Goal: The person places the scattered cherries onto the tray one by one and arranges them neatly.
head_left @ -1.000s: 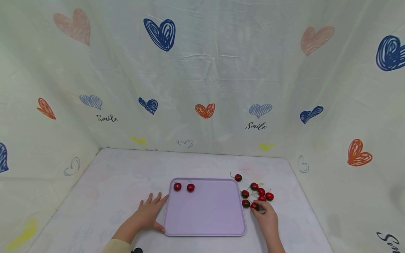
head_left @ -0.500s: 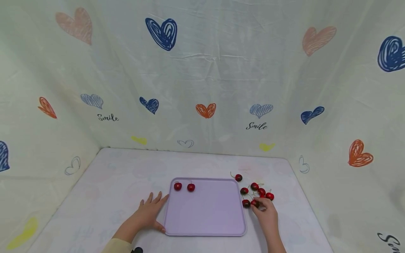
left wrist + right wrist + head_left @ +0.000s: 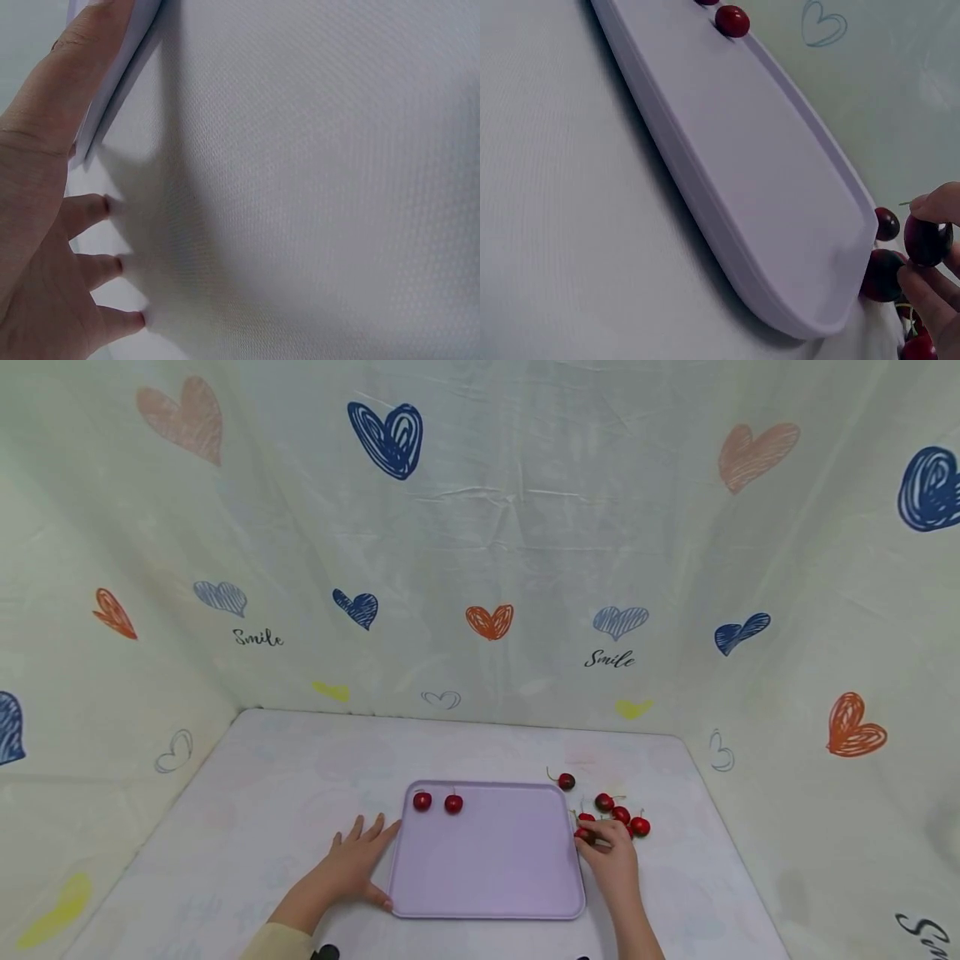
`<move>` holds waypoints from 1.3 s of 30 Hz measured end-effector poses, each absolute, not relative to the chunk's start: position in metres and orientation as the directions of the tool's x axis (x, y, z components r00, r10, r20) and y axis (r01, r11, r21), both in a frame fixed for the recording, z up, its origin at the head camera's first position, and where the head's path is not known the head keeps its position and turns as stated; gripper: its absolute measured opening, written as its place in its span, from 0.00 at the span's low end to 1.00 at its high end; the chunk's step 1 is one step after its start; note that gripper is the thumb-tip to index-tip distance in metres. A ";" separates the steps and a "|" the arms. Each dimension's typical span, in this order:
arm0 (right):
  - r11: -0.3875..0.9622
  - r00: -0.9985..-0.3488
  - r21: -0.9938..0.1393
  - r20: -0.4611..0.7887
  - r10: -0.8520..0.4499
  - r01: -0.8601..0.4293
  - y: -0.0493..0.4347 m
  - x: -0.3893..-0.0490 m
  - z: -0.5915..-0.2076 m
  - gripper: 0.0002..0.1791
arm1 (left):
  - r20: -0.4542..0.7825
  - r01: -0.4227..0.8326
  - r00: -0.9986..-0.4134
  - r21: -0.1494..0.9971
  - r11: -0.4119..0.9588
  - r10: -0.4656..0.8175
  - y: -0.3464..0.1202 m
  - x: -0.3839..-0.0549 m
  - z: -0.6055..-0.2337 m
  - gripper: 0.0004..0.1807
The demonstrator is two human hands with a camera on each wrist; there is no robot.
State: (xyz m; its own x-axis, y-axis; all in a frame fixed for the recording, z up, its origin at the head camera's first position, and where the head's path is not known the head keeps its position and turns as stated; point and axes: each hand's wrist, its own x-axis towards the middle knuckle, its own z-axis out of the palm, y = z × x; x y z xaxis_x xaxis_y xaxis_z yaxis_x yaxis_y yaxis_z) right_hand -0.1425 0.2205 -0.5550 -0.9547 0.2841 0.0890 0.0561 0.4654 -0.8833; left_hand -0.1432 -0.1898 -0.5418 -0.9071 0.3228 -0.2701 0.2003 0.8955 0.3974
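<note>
A lilac tray [image 3: 487, 860] lies on the table, with two red cherries, a left one [image 3: 422, 802] and a right one [image 3: 453, 804], near its far left corner. My left hand [image 3: 351, 864] is spread at the tray's left side, thumb and index finger at the rim. In the left wrist view the thumb [image 3: 71, 71] lies against the tray edge. My right hand [image 3: 615, 853], by the tray's right rim, pinches a dark red cherry [image 3: 928, 241] between thumb and fingers. Another dark cherry [image 3: 883, 276] is just below it, close to the tray; the fingertips partly cover it.
Several stemmed cherries [image 3: 621, 815] lie loose right of the tray, some partly hidden behind my right hand. One cherry [image 3: 566, 782] sits apart near the tray's far right corner. A cloth [image 3: 487, 543] with printed hearts hangs behind the white table [image 3: 315, 752].
My right hand has moved left toward the tray's right rim with the cherry in its fingers. The left hand and the two cherries on the tray have stayed put.
</note>
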 end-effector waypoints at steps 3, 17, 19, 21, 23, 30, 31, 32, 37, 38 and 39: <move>0.455 -0.954 -0.890 0.105 0.281 0.036 0.214 -0.144 -0.556 0.14 | -0.271 0.201 -0.907 0.395 0.896 0.323 -0.189 -0.144 -0.542 0.68; 0.416 -0.969 -0.909 0.130 0.210 -0.031 0.180 -0.154 -0.554 0.13 | -0.269 0.194 -0.910 0.400 0.896 0.317 -0.189 -0.142 -0.541 0.67; 0.406 -0.970 -0.912 0.142 0.195 -0.052 0.174 -0.156 -0.555 0.13 | -0.270 0.192 -0.910 0.401 0.896 0.316 -0.189 -0.142 -0.541 0.67; 0.390 -0.972 -0.918 0.157 0.178 -0.077 0.168 -0.157 -0.555 0.14 | -0.270 0.191 -0.910 0.401 0.896 0.314 -0.189 -0.142 -0.541 0.67; 0.370 -0.974 -0.924 0.164 0.158 -0.096 0.162 -0.158 -0.554 0.15 | -0.271 0.188 -0.910 0.401 0.897 0.313 -0.189 -0.142 -0.540 0.67; 0.290 -0.978 -0.947 0.178 0.109 -0.139 0.143 -0.163 -0.554 0.17 | -0.274 0.183 -0.911 0.400 0.898 0.308 -0.188 -0.142 -0.540 0.67; 0.282 -0.978 -0.948 0.183 0.103 -0.148 0.140 -0.164 -0.554 0.17 | -0.274 0.183 -0.911 0.400 0.898 0.308 -0.188 -0.142 -0.540 0.67; 0.280 -0.977 -0.947 0.190 0.095 -0.157 0.138 -0.165 -0.555 0.17 | -0.274 0.183 -0.911 0.400 0.898 0.308 -0.188 -0.142 -0.540 0.67; 0.278 -0.975 -0.943 0.211 0.076 -0.182 0.125 -0.170 -0.560 0.17 | -0.275 0.182 -0.911 0.401 0.898 0.308 -0.188 -0.142 -0.540 0.67; 0.275 -0.974 -0.943 0.214 0.074 -0.186 0.123 -0.171 -0.561 0.17 | -0.277 0.181 -0.910 0.402 0.898 0.307 -0.189 -0.142 -0.540 0.67; 0.273 -0.973 -0.944 0.215 0.079 -0.186 0.121 -0.172 -0.562 0.17 | -0.277 0.180 -0.910 0.403 0.897 0.307 -0.188 -0.142 -0.541 0.67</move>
State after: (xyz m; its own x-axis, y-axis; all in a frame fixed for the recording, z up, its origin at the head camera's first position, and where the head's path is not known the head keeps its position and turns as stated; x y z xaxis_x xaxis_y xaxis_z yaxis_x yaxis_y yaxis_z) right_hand -0.1721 0.1206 -0.5616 -0.9735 0.0787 0.2148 -0.1862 0.2730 -0.9438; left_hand -0.1423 -0.1884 -0.5405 -0.9102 0.3075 -0.2774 0.1802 0.8972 0.4032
